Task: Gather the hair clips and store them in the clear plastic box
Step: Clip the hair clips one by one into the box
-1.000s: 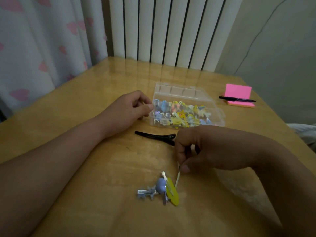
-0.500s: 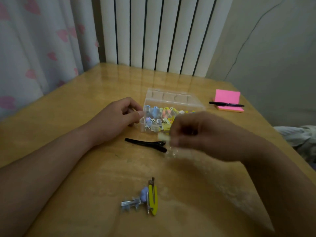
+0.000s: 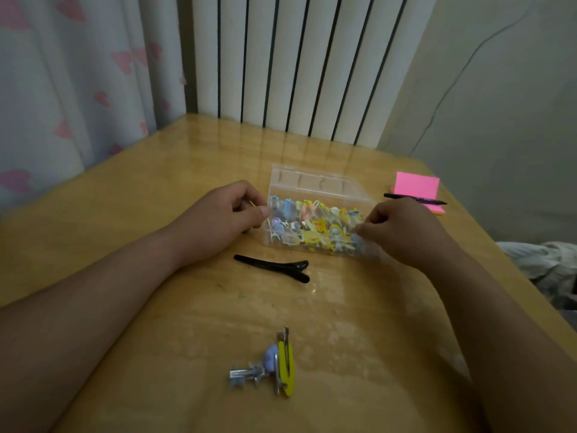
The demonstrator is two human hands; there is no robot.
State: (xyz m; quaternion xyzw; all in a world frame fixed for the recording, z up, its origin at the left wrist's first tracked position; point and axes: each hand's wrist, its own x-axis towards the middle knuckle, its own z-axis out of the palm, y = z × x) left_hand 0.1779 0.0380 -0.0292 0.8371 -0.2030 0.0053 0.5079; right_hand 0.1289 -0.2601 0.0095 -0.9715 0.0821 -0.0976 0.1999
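Clear plastic box [image 3: 312, 182], crowded with clips [image 3: 312, 237], is gripped at its left end by the left hand [image 3: 224, 220] while the right hand [image 3: 402, 229], fingers [image 3: 363, 228] curled over the right end, may pinch one, I cannot tell; the black clip [image 3: 271, 267] on the surface [image 3: 156, 214] looks next.

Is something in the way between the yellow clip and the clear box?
Only the black clip lies on the table between the yellow clip and the clear box; lifted over it, the way looks open.

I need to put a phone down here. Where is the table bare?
Bare wood: behind the clear plastic box up to the radiator, and between the black clip and the loose clips. Crowded: the box, flanked by the left hand and right hand.
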